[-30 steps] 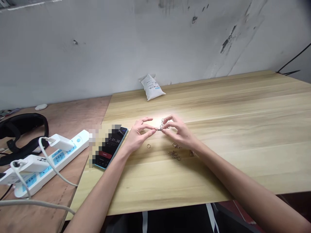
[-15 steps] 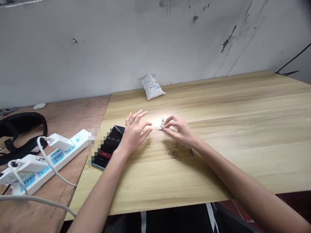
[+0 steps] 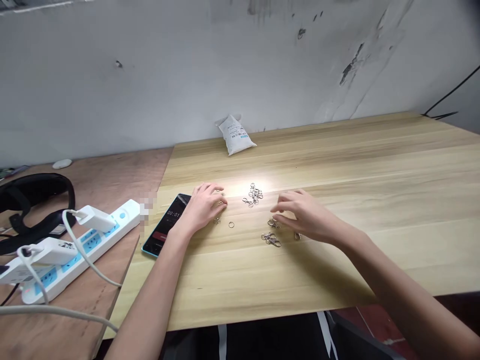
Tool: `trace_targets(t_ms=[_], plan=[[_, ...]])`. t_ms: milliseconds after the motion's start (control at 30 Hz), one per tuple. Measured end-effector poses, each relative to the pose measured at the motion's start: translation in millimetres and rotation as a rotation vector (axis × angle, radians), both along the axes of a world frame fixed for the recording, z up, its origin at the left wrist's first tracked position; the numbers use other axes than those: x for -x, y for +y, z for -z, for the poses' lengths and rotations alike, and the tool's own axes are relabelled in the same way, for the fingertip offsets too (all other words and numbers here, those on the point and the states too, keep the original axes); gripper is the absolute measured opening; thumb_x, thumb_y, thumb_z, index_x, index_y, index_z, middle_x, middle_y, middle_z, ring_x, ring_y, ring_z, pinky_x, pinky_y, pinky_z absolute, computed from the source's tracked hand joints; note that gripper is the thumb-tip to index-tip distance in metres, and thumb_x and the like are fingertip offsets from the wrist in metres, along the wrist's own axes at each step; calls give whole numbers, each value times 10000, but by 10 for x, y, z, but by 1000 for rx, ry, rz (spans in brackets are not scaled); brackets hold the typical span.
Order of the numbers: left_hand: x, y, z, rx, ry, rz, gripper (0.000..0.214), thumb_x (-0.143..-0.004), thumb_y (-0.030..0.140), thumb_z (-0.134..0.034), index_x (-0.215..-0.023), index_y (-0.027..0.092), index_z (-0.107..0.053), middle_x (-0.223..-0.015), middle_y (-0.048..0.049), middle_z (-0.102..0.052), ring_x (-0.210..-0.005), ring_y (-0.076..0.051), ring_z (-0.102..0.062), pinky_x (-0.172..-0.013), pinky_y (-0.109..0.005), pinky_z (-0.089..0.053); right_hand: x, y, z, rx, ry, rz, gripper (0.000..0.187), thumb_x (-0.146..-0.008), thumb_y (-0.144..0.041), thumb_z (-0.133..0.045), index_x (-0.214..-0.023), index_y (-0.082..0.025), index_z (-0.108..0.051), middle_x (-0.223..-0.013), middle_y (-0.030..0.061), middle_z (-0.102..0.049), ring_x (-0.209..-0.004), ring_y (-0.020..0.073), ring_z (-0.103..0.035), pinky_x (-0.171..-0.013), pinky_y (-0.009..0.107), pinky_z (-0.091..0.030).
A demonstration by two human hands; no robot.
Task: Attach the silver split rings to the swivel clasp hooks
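My left hand [image 3: 204, 205] lies on the light wooden table [image 3: 337, 165] with its fingers curled down and the tips pressed together over small metal rings [image 3: 217, 219]; what they pinch is hidden. My right hand [image 3: 305, 216] hovers low with fingers stretched and apart, holding nothing, its tips just above a metal clasp [image 3: 272, 223]. A small pile of linked clasps and rings [image 3: 254, 194] lies between the hands, apart from both. A loose ring [image 3: 231, 225] and two more clasps [image 3: 270, 239] lie nearer to me.
A phone [image 3: 167, 225] with a running timer lies by my left wrist. A white power strip [image 3: 78, 245] with plugged chargers and cables sits on the darker board at left, beside a black strap [image 3: 33, 200]. A white packet [image 3: 235, 135] lies by the wall.
Both hands let go of the linked clasps, which now lie on the table. My left hand dropped onto the rings at left; my right hand drew back right and opened.
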State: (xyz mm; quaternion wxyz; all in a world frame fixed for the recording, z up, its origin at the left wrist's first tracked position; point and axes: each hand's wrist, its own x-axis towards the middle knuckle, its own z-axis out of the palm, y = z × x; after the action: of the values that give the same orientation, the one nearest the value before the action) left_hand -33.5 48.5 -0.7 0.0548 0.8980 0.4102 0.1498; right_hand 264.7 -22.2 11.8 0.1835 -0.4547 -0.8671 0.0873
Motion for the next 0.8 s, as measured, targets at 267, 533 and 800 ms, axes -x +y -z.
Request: trace_targets(t_ms=[267, 533, 800], plan=[[146, 54, -35, 40, -39, -144, 267, -919, 312, -543, -1152, 236, -650, -1213, -77, -636, -1148, -269, -572, -983, -446, -401, 193, -246, 83, -198, -306, -31, 243, -925, -156, -533, -712, -188, -644, -736, 41, -623, -694, 178, -522, -748, 337, -321], [-13, 179, 102, -131, 50, -274, 281, -938, 251, -463, -1149, 222, -645, -1245, -116, -630, -1163, -301, -536, -985, -479, -379, 357, -167, 31, -250, -485, -52, 265, -808, 22, -549, -645, -171, -631, -658, 58, -635, -644, 185, -502, -658, 338, -271], [-44, 115, 43, -106, 48, -183, 215, -947, 280, -484, -902, 220, -685, -987, -76, -683, -990, -269, -555, -931, -455, -393, 424, 98, 38, -65, -206, 53, 171, -782, -105, -569, -647, -192, -628, -689, 18, -680, -632, 156, -549, -634, 308, -320]])
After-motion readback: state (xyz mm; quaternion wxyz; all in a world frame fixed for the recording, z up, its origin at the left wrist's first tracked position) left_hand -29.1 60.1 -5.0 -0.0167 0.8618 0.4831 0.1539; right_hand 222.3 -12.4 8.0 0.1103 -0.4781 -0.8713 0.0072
